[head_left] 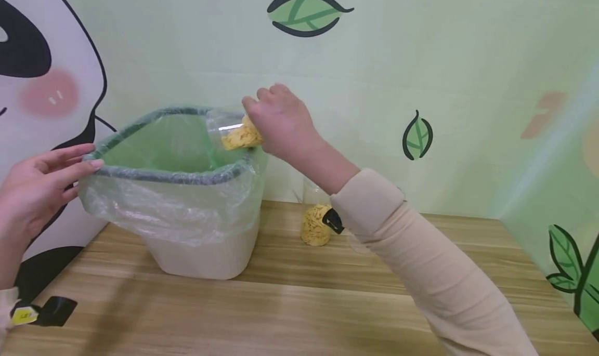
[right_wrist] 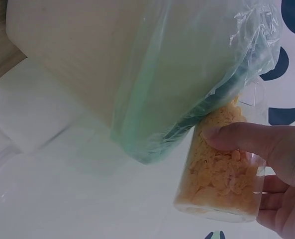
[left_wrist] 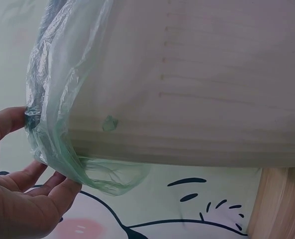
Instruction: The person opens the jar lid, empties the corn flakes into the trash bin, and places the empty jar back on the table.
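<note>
A pale trash bin point(head_left: 206, 260) with a grey rim stands on the table, lined with a thin green translucent bag point(head_left: 187, 205) folded over its edge. At its left corner my left hand point(head_left: 37, 184) holds the rim, thumb and fingers on either side, touching the bag in the left wrist view too. My right hand point(head_left: 283, 119) grips a clear jar point(right_wrist: 222, 174) partly filled with yellow flakes point(head_left: 241, 136). Tipped sideways, its mouth points into the bin over the right rim. In the right wrist view the thumb lies across the jar and most flakes sit toward its base.
Behind my right forearm, a second clear jar point(head_left: 315, 226) with yellow flakes stands upright on the wooden table point(head_left: 299, 314). A transparent round thing partly shows beside the sleeve. A green printed backdrop point(head_left: 365, 49) rises behind and at the right.
</note>
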Available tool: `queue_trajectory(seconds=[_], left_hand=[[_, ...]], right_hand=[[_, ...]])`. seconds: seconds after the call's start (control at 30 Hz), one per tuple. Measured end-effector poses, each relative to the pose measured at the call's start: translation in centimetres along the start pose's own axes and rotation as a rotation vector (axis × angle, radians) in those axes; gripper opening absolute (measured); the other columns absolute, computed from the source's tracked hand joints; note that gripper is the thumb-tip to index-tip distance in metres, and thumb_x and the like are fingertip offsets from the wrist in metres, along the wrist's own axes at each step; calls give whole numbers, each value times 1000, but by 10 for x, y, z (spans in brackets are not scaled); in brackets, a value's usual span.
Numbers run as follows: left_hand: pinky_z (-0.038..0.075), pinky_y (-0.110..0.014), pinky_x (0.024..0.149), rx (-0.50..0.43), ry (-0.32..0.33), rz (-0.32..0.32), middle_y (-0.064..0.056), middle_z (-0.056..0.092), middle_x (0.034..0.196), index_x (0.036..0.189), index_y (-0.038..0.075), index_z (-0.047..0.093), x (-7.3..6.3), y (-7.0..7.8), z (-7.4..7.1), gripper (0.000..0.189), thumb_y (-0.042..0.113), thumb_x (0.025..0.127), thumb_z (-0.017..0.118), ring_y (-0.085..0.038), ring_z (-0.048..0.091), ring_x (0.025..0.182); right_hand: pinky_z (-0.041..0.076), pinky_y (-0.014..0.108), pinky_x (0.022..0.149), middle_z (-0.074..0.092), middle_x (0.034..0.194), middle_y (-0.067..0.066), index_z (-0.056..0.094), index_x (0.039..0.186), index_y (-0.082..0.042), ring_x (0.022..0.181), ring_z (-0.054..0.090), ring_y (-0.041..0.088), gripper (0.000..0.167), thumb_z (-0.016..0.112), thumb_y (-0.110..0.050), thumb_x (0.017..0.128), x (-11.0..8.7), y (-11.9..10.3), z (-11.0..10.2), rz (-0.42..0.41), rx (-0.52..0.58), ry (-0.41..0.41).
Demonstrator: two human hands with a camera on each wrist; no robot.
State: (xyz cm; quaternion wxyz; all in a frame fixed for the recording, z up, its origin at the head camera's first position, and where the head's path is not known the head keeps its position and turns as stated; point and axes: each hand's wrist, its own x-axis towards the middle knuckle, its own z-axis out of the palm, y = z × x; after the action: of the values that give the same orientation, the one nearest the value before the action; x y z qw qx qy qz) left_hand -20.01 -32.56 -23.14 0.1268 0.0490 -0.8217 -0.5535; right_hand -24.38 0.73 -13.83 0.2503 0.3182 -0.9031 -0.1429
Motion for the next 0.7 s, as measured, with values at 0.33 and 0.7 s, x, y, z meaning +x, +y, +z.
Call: queue_trajectory(seconds=[0.33, 0.7], left_hand=[[46, -6, 60, 36, 10, 4, 17, 44, 101, 142, 14, 31, 4, -3, 0, 72, 40, 83, 61, 10, 54, 75], [46, -6, 59, 32, 7, 0, 17, 43, 100, 143, 11, 29, 0, 3, 3, 72, 38, 83, 61, 10, 53, 73]], right_hand=[[32, 36, 103, 62, 101, 11, 60, 110, -5, 96, 55, 27, 27, 55, -1, 84, 1, -9, 2, -40, -53, 126], [32, 36, 104, 62, 100, 12, 61, 108, -5, 97, 56, 28, 25, 49, 1, 87, 1, -10, 3, -39, -72, 147]])
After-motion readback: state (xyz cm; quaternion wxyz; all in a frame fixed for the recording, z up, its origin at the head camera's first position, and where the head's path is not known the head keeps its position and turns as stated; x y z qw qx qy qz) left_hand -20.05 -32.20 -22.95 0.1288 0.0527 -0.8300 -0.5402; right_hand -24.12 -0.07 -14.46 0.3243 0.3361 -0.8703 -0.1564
